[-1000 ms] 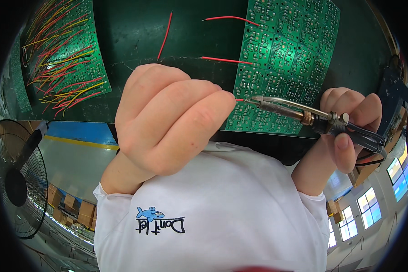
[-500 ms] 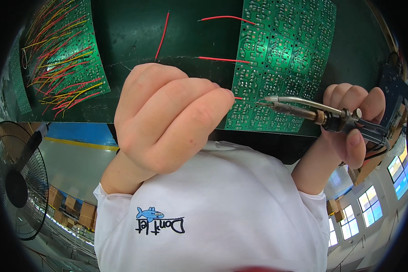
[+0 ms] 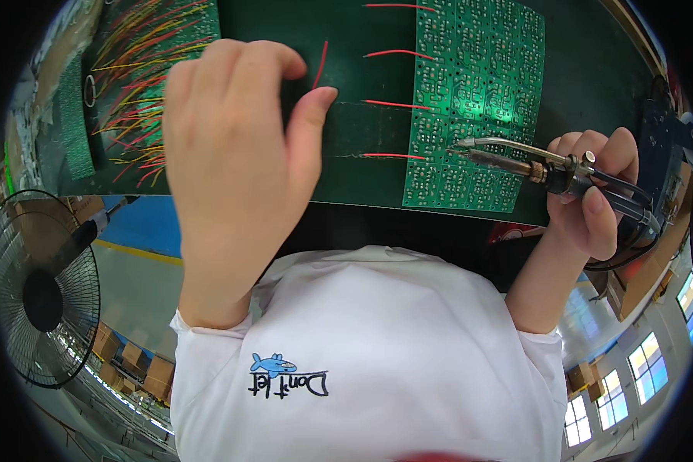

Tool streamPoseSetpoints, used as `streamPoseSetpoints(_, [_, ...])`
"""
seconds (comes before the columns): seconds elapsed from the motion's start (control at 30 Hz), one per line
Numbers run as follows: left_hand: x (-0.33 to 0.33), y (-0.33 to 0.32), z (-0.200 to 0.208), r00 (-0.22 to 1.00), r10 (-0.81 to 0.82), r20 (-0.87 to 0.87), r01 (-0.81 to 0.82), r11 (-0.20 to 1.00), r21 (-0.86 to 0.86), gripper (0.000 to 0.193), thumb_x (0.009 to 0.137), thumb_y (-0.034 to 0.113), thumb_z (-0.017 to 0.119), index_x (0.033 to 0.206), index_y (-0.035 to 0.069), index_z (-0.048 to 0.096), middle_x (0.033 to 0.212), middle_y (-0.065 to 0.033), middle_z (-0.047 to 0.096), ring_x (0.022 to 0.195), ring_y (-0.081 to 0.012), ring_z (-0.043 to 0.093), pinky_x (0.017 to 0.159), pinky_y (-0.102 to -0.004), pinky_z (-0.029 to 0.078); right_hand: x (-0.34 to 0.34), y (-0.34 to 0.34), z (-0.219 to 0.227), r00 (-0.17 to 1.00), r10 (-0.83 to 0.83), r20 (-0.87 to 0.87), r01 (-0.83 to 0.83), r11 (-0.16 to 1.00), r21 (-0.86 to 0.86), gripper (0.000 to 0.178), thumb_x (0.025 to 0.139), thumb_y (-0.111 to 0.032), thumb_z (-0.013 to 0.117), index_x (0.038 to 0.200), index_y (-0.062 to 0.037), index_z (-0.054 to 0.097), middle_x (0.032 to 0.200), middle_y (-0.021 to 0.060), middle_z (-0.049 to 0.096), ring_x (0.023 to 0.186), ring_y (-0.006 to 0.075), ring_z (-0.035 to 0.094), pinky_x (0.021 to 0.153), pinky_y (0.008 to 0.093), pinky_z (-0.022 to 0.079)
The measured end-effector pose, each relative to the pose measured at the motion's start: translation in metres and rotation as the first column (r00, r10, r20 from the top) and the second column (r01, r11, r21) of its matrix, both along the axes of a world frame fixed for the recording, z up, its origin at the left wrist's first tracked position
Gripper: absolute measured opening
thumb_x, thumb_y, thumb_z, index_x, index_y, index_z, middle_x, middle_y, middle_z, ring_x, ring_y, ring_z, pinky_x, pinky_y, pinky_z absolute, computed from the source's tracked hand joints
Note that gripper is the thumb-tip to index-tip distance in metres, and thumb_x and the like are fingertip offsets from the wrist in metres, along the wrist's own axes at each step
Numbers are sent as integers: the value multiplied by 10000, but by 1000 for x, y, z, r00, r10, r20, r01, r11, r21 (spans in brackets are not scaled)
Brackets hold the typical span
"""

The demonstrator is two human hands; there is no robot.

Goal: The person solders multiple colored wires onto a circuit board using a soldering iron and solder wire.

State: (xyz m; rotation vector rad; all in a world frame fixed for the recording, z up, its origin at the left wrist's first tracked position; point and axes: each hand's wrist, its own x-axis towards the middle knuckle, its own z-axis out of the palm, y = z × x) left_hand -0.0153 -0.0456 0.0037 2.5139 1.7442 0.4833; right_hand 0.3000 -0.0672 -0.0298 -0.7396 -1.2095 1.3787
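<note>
My left hand (image 3: 235, 138) is held over the table with thumb and forefinger apart, nothing between them. Just beyond that gap lies a loose red wire (image 3: 322, 63); contact with it is not visible. My right hand (image 3: 593, 192) grips a soldering iron (image 3: 550, 173) with a thin metal tube curving along its top. Its tip hovers over or touches the green circuit board panel (image 3: 477, 115); which of the two I cannot tell. Several red wires reach out from the panel's left edge, among them the nearest wire (image 3: 393, 155), whose right end rests on the board.
Another green panel (image 3: 200, 23) at the left carries many red and yellow wires, partly hidden by my left hand. A dark blue device (image 3: 666, 146) stands at the right with cables. A black fan (image 3: 42, 300) is at the lower left. The dark green table (image 3: 354, 185) ends near my body.
My left hand has let go of the nearest red wire, opened, and moved left and away toward the loose one. The iron stays near the board. The whole view has shifted slightly.
</note>
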Motion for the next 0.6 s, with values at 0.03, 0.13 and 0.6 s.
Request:
streamPoseSetpoints(0.03, [3,1,-3,999,-25,34,23,999,33,139,824,111,732,910,70,631,878,-63,609,851,-285,555,758,-397,422,0,-2,0,1000,-9,6,9,1000,-5,291,830,-163,676,873,-108,393,701,49,489,615,115,425,581,284,337])
streamPoseSetpoints(0.13, [17,-4,4,996,-4,-87,5,1000,14,114,818,73,706,875,83,607,848,-56,581,852,-290,551,734,-407,413,-1,-8,2,994,-63,-92,64,998,4,300,813,-104,713,870,-82,419,736,59,522,601,91,423,557,234,352])
streamPoseSetpoints(0.6, [10,-56,-12,859,-145,491,151,988,28,328,616,-118,645,897,51,668,804,-72,526,728,-265,528,633,-367,433,5,-38,1,989,-111,-101,111,994,-7,367,769,-144,760,838,-93,403,696,50,520,531,104,401,480,260,287])
